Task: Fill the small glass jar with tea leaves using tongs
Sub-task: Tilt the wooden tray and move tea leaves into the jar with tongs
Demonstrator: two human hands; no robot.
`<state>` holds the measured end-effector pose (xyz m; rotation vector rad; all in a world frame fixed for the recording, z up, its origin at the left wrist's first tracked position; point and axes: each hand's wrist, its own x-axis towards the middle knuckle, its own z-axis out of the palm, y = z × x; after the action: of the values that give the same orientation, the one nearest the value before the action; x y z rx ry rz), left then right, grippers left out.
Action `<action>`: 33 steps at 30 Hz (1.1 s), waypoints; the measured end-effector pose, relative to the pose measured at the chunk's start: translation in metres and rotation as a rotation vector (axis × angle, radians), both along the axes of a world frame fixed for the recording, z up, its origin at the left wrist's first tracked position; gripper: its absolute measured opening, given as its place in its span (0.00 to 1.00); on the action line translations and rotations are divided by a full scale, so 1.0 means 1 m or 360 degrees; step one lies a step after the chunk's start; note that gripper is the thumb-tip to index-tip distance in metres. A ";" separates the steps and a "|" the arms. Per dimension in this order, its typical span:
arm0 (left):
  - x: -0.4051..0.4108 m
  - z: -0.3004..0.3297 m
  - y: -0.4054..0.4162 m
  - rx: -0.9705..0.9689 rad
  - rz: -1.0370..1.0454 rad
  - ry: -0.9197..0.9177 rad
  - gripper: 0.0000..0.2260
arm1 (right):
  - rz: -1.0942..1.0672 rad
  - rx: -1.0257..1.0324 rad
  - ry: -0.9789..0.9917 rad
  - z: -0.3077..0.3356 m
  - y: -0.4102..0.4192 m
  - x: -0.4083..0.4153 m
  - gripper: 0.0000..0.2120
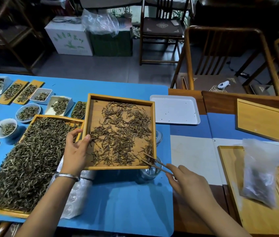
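Two hands busy: left hand (pixel 77 149) grips wooden tray (pixel 91 165) of tea leaves (pixel 120 132), right hand (pixel 185 181) pinches tongs (pixel 154 162) at tray's near-right corner over glass jar (pixel 150 173).

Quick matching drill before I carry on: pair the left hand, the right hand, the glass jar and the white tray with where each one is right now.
Things:
1. left hand
2. right hand
3. glass jar
4. white tray

Places:
A. beyond the wooden tray's far right corner, nearly bare
B. gripping the wooden tray's left edge
C. under the wooden tray's near right corner
D. holding the tongs at the brown tea leaves

Pairs: 1-B, 2-D, 3-C, 4-A
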<state>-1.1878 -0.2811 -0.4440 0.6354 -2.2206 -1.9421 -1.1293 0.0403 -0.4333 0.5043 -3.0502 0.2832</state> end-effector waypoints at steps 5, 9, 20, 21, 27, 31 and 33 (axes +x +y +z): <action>-0.001 0.003 0.002 0.0002 -0.0016 0.0029 0.10 | 0.0148 0.0222 0.0121 0.005 0.017 0.012 0.12; -0.002 0.003 0.002 0.0006 0.0005 0.0032 0.12 | 0.0169 0.0268 0.0058 0.013 0.022 0.018 0.18; 0.001 -0.007 -0.003 0.0030 0.0038 0.0018 0.12 | -0.0259 -0.0036 -0.0070 0.013 -0.032 -0.042 0.15; 0.001 -0.007 -0.003 0.0037 0.0035 0.0012 0.12 | -0.0256 -0.0012 -0.0089 0.011 -0.035 -0.042 0.15; 0.000 -0.008 -0.005 0.0054 0.0026 0.0005 0.12 | -0.0246 0.0039 -0.0242 -0.001 -0.033 -0.019 0.18; -0.001 -0.007 -0.004 0.0049 0.0015 0.0011 0.12 | -0.0200 0.0104 -0.0278 -0.009 -0.028 -0.003 0.20; -0.001 -0.006 -0.003 0.0047 0.0019 0.0002 0.12 | -0.0189 0.0118 -0.0276 -0.011 -0.025 0.003 0.20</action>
<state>-1.1890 -0.2842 -0.4498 0.6498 -2.1860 -1.9729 -1.1260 0.0151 -0.4446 0.3151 -3.2531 0.2209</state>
